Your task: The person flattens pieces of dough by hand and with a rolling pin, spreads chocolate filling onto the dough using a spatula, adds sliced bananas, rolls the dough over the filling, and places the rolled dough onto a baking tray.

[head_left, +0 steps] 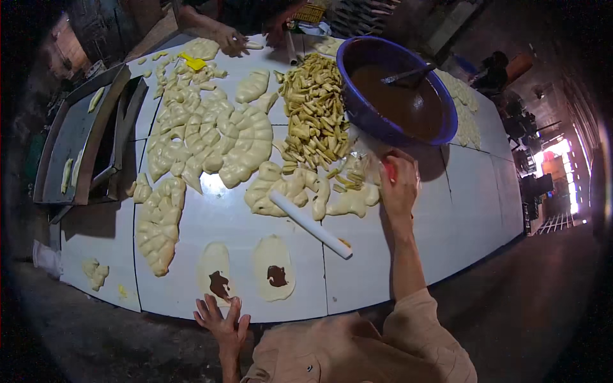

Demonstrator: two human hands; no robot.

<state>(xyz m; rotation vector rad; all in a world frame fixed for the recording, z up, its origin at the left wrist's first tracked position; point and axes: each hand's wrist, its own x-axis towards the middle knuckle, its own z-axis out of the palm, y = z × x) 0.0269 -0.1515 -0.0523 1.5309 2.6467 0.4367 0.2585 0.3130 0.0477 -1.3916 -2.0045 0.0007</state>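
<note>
Left hand [222, 325], fingers apart, touching pale oval dough [212, 258] by the smooth white table's [476, 204] near edge, right hand [401, 188] clamped on small red object [390, 170], dim dark floor [511, 293]

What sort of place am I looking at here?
Probably a small bakery or dough workshop: pale dough is spread over a white table, a metal tray at the left holds a few pale strips, and a purple basin contains brown liquid.
</note>
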